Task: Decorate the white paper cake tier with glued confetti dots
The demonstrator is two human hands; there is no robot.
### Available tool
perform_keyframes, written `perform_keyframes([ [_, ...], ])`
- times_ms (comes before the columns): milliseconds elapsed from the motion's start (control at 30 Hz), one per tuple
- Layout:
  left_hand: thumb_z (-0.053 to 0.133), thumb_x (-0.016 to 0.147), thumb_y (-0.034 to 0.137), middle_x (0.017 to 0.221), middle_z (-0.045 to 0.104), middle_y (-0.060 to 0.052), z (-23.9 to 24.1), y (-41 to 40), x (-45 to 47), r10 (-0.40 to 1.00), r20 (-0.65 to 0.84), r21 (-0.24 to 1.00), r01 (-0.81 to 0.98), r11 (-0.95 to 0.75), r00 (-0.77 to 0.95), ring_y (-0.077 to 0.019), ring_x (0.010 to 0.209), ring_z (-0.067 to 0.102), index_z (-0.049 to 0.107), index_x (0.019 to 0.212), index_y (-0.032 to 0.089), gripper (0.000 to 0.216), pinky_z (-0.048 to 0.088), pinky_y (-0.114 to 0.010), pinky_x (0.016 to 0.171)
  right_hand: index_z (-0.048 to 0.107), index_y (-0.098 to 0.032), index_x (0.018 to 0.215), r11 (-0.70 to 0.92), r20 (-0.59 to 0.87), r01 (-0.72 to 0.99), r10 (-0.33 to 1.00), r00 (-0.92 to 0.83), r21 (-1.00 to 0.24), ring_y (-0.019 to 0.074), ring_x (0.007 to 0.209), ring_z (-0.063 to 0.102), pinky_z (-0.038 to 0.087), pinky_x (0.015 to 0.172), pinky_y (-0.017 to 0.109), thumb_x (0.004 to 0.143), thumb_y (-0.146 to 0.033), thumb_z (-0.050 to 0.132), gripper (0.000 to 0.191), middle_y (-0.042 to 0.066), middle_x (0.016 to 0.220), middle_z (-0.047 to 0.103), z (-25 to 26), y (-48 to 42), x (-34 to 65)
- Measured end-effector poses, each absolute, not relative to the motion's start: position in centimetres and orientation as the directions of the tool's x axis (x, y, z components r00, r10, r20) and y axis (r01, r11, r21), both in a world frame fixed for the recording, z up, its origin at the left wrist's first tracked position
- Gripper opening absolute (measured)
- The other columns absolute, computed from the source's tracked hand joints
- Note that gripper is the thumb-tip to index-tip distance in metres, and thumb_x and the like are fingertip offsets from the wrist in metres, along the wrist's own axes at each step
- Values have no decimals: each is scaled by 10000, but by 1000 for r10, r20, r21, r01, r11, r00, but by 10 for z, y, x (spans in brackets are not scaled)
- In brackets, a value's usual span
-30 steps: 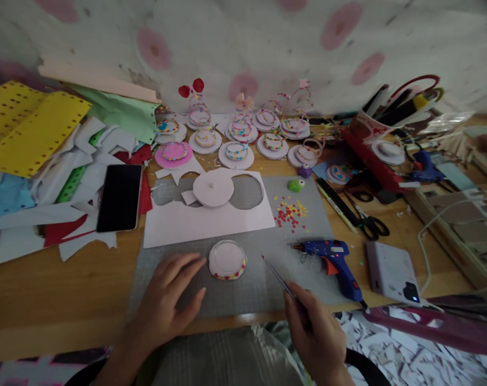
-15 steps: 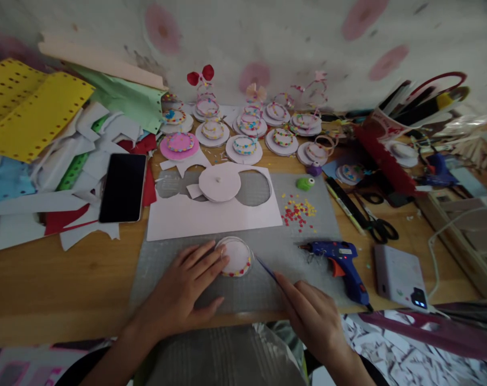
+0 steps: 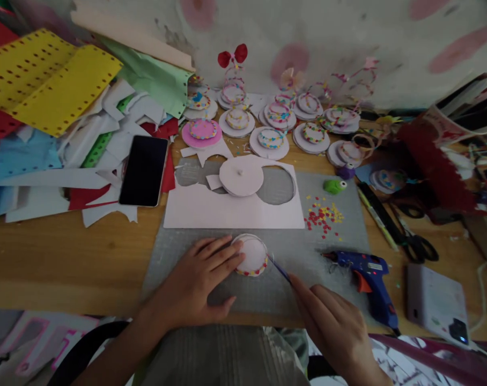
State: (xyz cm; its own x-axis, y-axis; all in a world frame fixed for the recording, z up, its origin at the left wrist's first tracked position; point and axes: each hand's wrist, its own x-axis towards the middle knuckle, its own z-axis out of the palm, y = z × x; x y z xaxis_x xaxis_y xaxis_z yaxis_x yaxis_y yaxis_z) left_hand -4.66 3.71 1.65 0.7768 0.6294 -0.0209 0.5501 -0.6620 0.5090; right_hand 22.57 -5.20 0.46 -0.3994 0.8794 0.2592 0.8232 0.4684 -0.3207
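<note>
A small round white paper disc (image 3: 252,254) lies on the grey cutting mat (image 3: 179,284). Red and yellow chips line the lower right of its rim, and a thin pale strip loops along its edge. Across its left side rest the outstretched fingertips of my left hand (image 3: 203,276), palm down with the thumb apart. My right hand (image 3: 332,316) is closed round slim blue tweezers (image 3: 281,269), whose tip points at the disc's right edge. Whether the tip pinches a chip is too small to tell. Loose red and yellow chips (image 3: 324,217) are scattered on the mat up to the right.
Beyond the disc is a cut white sheet (image 3: 231,212) with a larger disc (image 3: 241,176) on it. A blue glue gun (image 3: 366,273), a power bank (image 3: 436,303) and scissors (image 3: 416,244) lie right. A phone (image 3: 144,170) and paper scraps sit left; several decorated discs (image 3: 270,143) stand behind.
The view has swung slightly to the right, so the scene sits further left-to-right in the picture. Both hands keep nearly the same pose beside the disc, the tweezers still at its right edge.
</note>
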Motion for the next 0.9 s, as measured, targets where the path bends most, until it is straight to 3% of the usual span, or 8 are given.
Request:
perform_keyframes([
  [900,594,759,264,1482,431,-79,13,37,-48,640,17,557,524,-644,768,-307,1372,335,411,1403,196,673,287,-489,1081,576,-92,1248,483,293,837,864,-408,-259,117,586,558,422,589,247,893,-39,487,371,25,688,590,11,-46,222],
])
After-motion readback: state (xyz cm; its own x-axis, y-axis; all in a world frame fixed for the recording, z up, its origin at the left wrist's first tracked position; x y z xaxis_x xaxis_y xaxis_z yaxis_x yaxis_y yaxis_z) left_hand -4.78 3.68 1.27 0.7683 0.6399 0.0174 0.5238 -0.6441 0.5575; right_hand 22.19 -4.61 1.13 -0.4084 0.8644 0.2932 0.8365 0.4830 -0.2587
